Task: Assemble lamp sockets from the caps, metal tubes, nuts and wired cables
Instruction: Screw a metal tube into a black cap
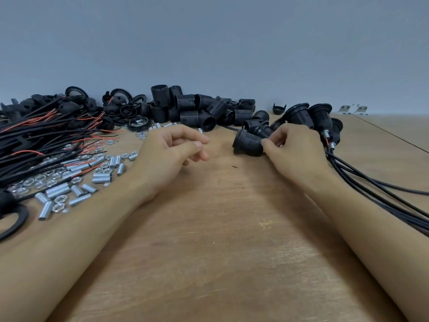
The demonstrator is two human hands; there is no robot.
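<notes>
right hand at the right of centre on the wooden table, fingers curled, thumb and fingertips pinching the near end of a black lamp socket. socket lying on its side on the table, long axis roughly left to right across the view, flanged wide mouth pointing left, narrower end turned right into the fingers. ribbed barrel visible along its upper side.

left hand just left of the socket, apart from it, fingers loosely curled, holding nothing, heel of the hand low over the table.

finished sockets heaped behind and right of the right hand, each with a collar ring, their black cables trailing off toward the lower right edge. one short metal tube end with a red lead showing below that heap.

loose black threaded barrels piled along the far edge at centre, lying at mixed angles. caps and rings further left. wired cables, black with red leads, bundled at far left, running roughly left to right. metal tubes and hex nuts scattered at near left, between the cable bundle and the left forearm. grey wall behind the table.
</notes>
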